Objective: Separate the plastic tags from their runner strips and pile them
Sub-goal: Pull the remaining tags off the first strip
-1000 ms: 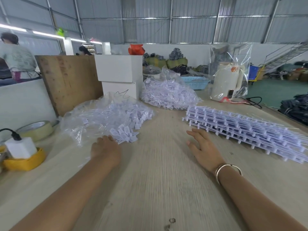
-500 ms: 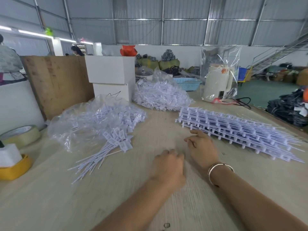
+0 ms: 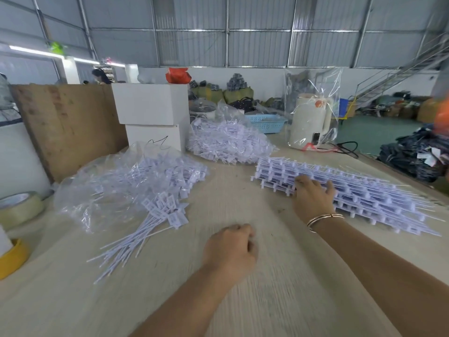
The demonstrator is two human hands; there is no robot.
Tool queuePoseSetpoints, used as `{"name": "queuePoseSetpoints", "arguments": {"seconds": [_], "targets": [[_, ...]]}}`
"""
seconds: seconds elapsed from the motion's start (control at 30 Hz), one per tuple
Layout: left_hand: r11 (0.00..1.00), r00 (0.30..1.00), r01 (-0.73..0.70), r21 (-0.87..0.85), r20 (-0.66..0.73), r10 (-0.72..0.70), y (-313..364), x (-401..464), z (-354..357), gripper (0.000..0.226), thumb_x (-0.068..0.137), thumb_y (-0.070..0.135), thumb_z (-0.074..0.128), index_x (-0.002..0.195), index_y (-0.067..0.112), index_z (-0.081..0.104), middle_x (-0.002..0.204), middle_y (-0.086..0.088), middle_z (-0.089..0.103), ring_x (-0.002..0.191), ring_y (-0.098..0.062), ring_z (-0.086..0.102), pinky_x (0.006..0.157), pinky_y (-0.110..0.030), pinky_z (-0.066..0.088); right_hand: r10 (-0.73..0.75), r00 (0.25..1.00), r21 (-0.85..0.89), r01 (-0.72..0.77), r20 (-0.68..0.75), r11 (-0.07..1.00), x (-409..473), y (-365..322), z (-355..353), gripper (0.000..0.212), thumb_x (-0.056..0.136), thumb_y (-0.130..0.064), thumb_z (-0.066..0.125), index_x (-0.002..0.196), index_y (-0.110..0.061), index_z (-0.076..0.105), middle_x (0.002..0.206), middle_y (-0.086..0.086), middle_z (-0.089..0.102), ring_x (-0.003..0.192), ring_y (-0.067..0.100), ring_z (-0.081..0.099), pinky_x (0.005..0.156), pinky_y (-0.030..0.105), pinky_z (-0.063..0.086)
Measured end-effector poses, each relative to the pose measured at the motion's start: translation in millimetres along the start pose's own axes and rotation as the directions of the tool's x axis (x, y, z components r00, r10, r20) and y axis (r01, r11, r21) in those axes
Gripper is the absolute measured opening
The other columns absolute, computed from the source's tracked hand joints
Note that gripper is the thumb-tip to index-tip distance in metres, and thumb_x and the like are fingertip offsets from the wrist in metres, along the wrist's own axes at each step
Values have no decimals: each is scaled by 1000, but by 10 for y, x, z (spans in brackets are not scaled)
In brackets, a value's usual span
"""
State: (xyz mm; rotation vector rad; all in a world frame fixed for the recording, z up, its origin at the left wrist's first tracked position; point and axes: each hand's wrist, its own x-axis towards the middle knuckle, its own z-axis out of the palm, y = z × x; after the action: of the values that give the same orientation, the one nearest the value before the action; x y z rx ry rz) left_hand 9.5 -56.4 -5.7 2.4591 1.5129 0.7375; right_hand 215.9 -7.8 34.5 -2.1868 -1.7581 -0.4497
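Observation:
A stack of white runner strips (image 3: 359, 193) with tags still attached lies on the right of the wooden table (image 3: 243, 300). My right hand (image 3: 313, 198) rests flat on the stack's near left end, fingers spread. My left hand (image 3: 230, 249) hovers over the table's middle with fingers curled and nothing visible in it. A bunch of loose tags (image 3: 155, 222) with long tails lies left of centre, against a clear bag of separated tags (image 3: 136, 181). Another heap of tags (image 3: 228, 142) sits further back.
Two stacked white boxes (image 3: 153, 115) and a brown board (image 3: 68, 127) stand at the back left. A tape roll (image 3: 19, 207) and a yellow roll (image 3: 12, 259) sit at the left edge. A bagged white kettle (image 3: 311, 120) and blue basket (image 3: 266, 121) are behind.
My right hand moved forward from the bare table onto the runner stack. My left hand left the loose tag bunch and came to the middle of the table. The view shifted right.

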Motion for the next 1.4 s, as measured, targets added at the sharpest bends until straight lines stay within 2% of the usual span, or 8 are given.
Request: {"name": "queuePoseSetpoints", "arguments": {"seconds": [0.1, 0.2, 0.33, 0.57, 0.73, 0.93, 1.13, 1.4], "targets": [[896, 975, 203, -395, 167, -148, 117, 110, -81, 20, 92, 27, 51, 104, 22, 66, 101, 6, 67, 93, -12, 61, 86, -26, 48, -108, 987, -91, 97, -122, 991, -78, 52, 11, 31, 92, -11, 39, 119, -14, 53, 128, -7, 39, 100, 20, 55, 111, 53, 8], [586, 885, 432, -685, 448, -128, 331, 278, -174, 16, 94, 15, 49, 101, 11, 63, 91, -3, 61, 82, -15, 59, 78, -23, 51, -114, 992, -156, 106, -44, 982, -89, 171, 8, 32, 92, -22, 40, 121, -17, 50, 130, -5, 39, 110, 18, 52, 111, 51, 9], [193, 794, 606, -772, 601, -90, 589, 553, -158, 23, 97, 16, 48, 117, 5, 53, 109, -13, 55, 102, -23, 55, 94, -32, 47, 5, 997, -178, 9, 80, 984, -102, 363, 6, 40, 92, -26, 39, 132, -22, 41, 135, 0, 44, 125, 20, 43, 107, 48, 21], [-150, 772, 596, -789, 614, -163, 761, 716, 230, 34, 97, 16, 47, 128, 2, 45, 121, -20, 52, 119, -30, 51, 96, -37, 44, -98, 995, -262, 87, -30, 961, -95, 319, 43, 35, 90, -16, 44, 121, -27, 55, 118, -1, 55, 112, 22, 48, 89, 34, 33], [-231, 783, 564, -792, 603, -155, 838, 895, 256, 17, 96, 18, 49, 82, 12, 57, 74, -6, 62, 67, -15, 59, 70, -28, 51, -275, 957, -61, 280, 89, 958, -100, 215, -56, 22, 95, -26, 42, 106, -17, 59, 111, 5, 54, 105, 24, 52, 83, 33, 39], [-157, 754, 547, -822, 565, -334, 950, 1004, 362, 26, 98, 5, 36, 82, 7, 55, 71, -10, 56, 62, -19, 54, 59, -34, 52, -245, 874, 175, 187, 419, 967, 36, 101, -299, 28, 101, -15, 30, 108, -9, 57, 112, 7, 54, 113, 21, 47, 84, 24, 30], [-88, 755, 537, -839, 525, -393, 858, 881, 231, 27, 89, -11, 41, 108, -1, 57, 89, -15, 60, 58, -17, 57, 52, -29, 57, -231, 850, 214, 144, 473, 966, 186, 91, -289, 31, 101, -22, 27, 111, -9, 53, 110, 15, 58, 90, 19, 51, 74, 20, 38], [78, 774, 489, -869, 391, -498, 401, 464, -130, 20, 93, -3, 34, 98, 1, 53, 65, -10, 54, 36, -10, 52, 38, -18, 43, -178, 899, 152, 127, 399, 980, 161, 78, -189, 38, 102, -14, 28, 137, -6, 38, 143, 13, 42, 132, 26, 38, 108, 33, 25]]}}
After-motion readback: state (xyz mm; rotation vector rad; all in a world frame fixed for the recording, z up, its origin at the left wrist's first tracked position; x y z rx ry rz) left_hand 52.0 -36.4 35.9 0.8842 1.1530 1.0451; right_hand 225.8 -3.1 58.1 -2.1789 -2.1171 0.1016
